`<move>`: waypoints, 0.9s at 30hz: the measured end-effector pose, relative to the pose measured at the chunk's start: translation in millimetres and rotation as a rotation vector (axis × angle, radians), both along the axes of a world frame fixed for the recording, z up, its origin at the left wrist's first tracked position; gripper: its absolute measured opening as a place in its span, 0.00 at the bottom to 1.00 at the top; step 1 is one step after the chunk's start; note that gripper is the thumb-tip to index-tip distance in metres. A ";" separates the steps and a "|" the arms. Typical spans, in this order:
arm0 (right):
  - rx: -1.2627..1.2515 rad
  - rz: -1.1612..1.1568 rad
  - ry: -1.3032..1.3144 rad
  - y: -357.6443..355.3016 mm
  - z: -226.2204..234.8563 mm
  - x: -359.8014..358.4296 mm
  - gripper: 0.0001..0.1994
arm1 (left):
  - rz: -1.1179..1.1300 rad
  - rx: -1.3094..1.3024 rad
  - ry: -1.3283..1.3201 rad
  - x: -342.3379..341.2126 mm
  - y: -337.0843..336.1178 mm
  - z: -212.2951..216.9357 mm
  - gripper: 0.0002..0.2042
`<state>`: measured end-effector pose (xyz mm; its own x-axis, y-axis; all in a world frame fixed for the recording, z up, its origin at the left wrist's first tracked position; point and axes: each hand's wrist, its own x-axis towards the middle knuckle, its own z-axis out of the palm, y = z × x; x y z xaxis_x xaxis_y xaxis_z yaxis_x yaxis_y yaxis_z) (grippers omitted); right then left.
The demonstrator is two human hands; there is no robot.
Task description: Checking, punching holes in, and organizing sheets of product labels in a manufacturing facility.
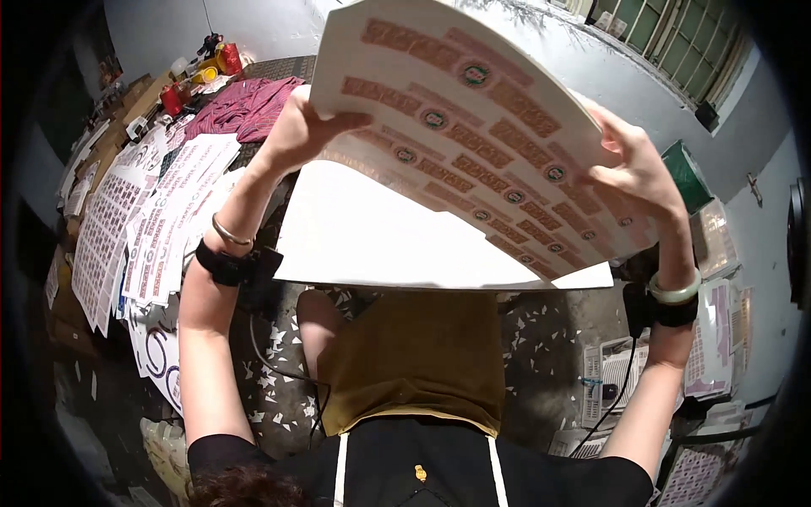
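Between my two hands a large pale sheet is held up, tilted and slightly bowed. Rows of reddish-brown printed labels and small round green emblems cover the side I see. My left hand grips its left edge, thumb lying over the printed face. At the right edge my right hand is closed on the sheet, thumb on the face and fingers toward the edge. Below the sheet lies a bright white board just beyond my lap; the raised sheet hides part of it. Whether the sheet is one layer or several, I cannot tell.
Printed sheets overlap on the left, near a crumpled magenta cloth and red spools. White plastic baskets and stacked prints stand on the right. Paper scraps litter the floor. A green container sits by the right wall.
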<state>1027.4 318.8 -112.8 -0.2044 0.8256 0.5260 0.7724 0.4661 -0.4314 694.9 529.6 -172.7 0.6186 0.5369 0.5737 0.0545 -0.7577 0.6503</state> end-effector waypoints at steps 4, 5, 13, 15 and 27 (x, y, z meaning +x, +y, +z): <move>-0.199 -0.018 0.391 44.1 -22.4 29.5 0.09 | 0.301 0.482 0.065 -11.7 -5.5 58.3 0.17; -0.147 0.081 0.505 49.9 -20.7 16.3 0.09 | 0.387 0.524 -0.063 -25.7 -7.1 69.0 0.20; 0.101 -0.077 0.981 61.4 -118.3 74.8 0.11 | -0.457 -0.468 -0.366 48.2 -31.2 -48.5 0.41; 0.089 -0.208 0.967 70.3 -136.7 52.9 0.14 | -0.244 -0.446 -0.287 69.1 -35.6 -82.2 0.20; 0.074 0.025 1.131 84.4 -171.9 9.0 0.13 | -0.015 -0.402 -0.367 71.4 -15.4 -134.9 0.10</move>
